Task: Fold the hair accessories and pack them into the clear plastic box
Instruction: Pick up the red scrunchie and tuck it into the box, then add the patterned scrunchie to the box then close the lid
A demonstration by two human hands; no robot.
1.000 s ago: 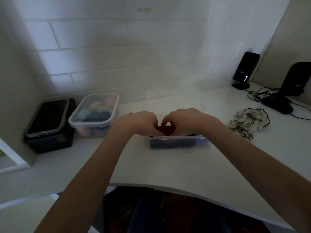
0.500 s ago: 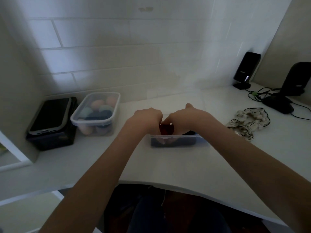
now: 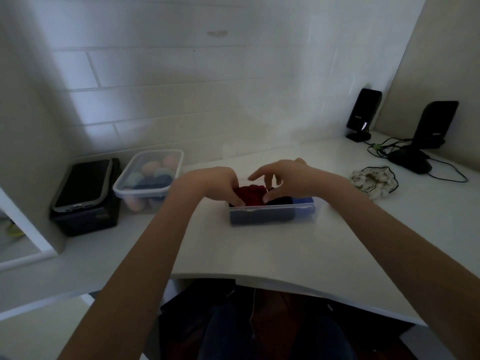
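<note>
1. The clear plastic box (image 3: pixel 272 215) sits on the white tabletop (image 3: pixel 259 250), straight ahead of the person and near the middle of the work area. It already holds dark items along its length and a blue one (image 3: pixel 304 202) at its right end, so part of the packing looks done.

2. A dark red scrunchie (image 3: pixel 250 195) is bunched in the left half of the box, rising a little above the rim. I judge it the piece in hand now, being tucked in rather than settled.

3. The left hand (image 3: pixel 218 184) has its fingers curled down onto the left side of the red scrunchie, pressing and holding it into the box.

4. The right hand (image 3: pixel 283 178) hovers over the box with its fingers loosely spread; its lower fingertips touch the fabric at the right edge of the red piece, but whether they pinch it I cannot tell.

5. One cream patterned scrunchie (image 3: pixel 374 180) with dark trim lies unfolded on the tabletop, well to the right of the box. It remains to be folded and packed.

6. A second lidded container of pastel round items (image 3: pixel 149 178) stands at the left; what these are is too dim to say.
</note>
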